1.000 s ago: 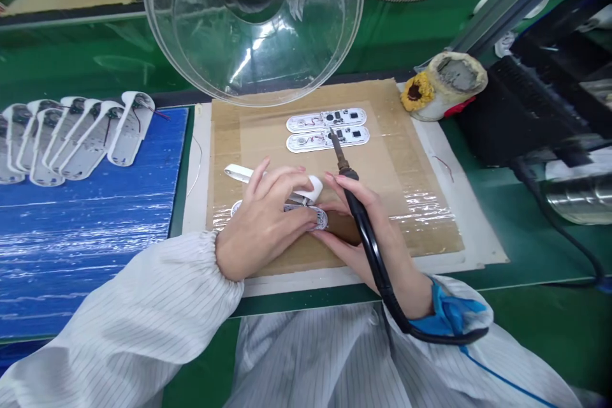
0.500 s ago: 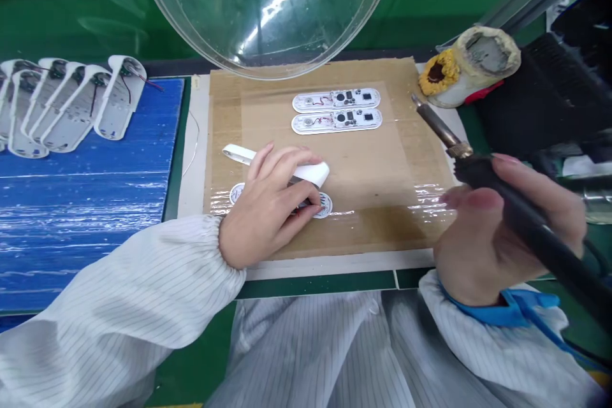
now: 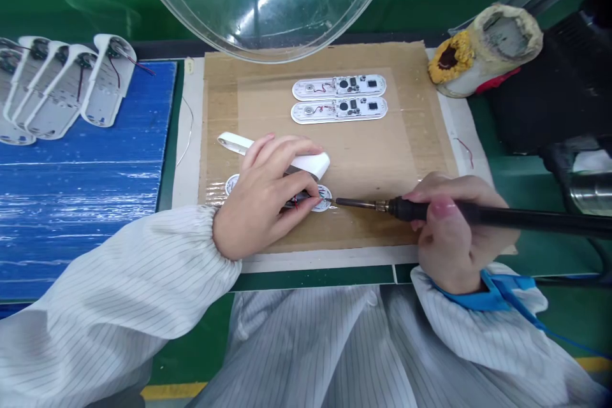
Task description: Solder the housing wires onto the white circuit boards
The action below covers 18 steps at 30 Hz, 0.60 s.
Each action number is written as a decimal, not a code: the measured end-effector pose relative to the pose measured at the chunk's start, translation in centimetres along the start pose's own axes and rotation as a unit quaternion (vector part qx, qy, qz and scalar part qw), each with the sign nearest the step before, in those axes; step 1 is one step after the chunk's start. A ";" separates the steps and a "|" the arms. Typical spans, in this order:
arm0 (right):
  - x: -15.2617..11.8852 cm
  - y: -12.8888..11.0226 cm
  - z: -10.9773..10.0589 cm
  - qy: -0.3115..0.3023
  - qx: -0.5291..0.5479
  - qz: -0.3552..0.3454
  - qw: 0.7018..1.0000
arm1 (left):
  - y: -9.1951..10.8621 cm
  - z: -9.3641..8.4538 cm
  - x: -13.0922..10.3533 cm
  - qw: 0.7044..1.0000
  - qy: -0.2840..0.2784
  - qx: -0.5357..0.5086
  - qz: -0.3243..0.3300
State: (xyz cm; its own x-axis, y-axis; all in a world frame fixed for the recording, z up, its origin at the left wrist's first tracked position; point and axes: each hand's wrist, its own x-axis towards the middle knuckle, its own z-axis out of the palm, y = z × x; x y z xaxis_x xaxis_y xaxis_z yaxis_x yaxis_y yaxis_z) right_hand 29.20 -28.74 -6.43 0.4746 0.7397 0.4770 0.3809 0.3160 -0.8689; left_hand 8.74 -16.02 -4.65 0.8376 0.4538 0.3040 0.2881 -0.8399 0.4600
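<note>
My left hand [image 3: 268,197] rests over a white plastic housing [image 3: 313,164] and a white circuit board [image 3: 324,197] with round ends. Its thumb and forefinger are pinched at the board's right end on a thin red wire [image 3: 296,200], and the palm hides most of both parts. In my right hand [image 3: 459,223] is a black-handled soldering iron [image 3: 396,207], held level. Its tip points left and is at the board's right end, close to my left fingertips; whether it touches cannot be told.
Two long white circuit boards [image 3: 339,110] lie at the back of the cardboard [image 3: 392,159]. Several white housings with wires [image 3: 108,80] lie on the blue mat [image 3: 95,204] at left. A soldering iron stand with yellow sponge [image 3: 482,51] is back right. A clear round shield [image 3: 268,13] overhangs the back.
My right hand has brought the soldering iron left and down from beside the stand to the board's end. My left hand stays on the parts; the view has shifted slightly.
</note>
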 end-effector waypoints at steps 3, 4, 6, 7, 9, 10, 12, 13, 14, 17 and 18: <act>0.0 -0.1 -0.1 -0.016 -0.003 0.005 1.000 | -0.1 0.0 0.0 1.000 0.000 -0.001 0.003; 0.0 -0.2 -0.1 -0.017 -0.003 0.003 1.000 | -0.1 0.0 0.0 1.000 0.001 0.000 0.004; 0.0 -0.2 0.0 -0.016 -0.001 -0.002 1.000 | -0.1 0.0 0.0 1.000 0.003 0.002 0.005; 0.0 -0.1 0.0 -0.015 -0.001 -0.005 1.000 | -0.1 0.0 0.0 1.000 0.003 0.002 0.006; 0.1 0.1 0.2 -0.013 0.000 -0.009 1.000 | -0.1 -0.1 0.0 1.000 0.001 0.004 0.006; 0.2 0.2 0.3 -0.003 0.002 -0.020 1.000 | -0.1 -0.1 0.1 1.000 0.000 0.004 0.007; 0.4 0.3 0.5 0.041 0.012 -0.061 0.997 | 0.0 -0.1 0.1 1.000 -0.001 0.005 0.008; 0.6 0.3 0.5 0.073 0.020 -0.072 0.995 | 0.0 -0.1 0.1 1.000 -0.002 0.005 0.007; 0.8 0.2 0.6 0.109 0.028 -0.069 0.991 | 0.0 0.0 0.1 1.000 -0.003 0.005 0.006; 1.4 -0.1 0.3 0.187 0.048 0.014 0.981 | 0.1 0.1 0.0 1.000 -0.001 0.010 0.003; 1.6 -0.2 0.1 0.198 0.053 0.042 0.978 | 0.1 0.0 0.0 1.000 -0.002 0.011 0.002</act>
State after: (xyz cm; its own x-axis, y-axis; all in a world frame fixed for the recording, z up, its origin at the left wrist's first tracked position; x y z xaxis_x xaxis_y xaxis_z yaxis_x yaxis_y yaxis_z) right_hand 29.78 -27.58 -5.52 0.7788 0.4845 0.3983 0.2521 0.3396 -0.9061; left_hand 8.73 -16.13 -4.58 0.8408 0.4495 0.3016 0.2955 -0.8480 0.4400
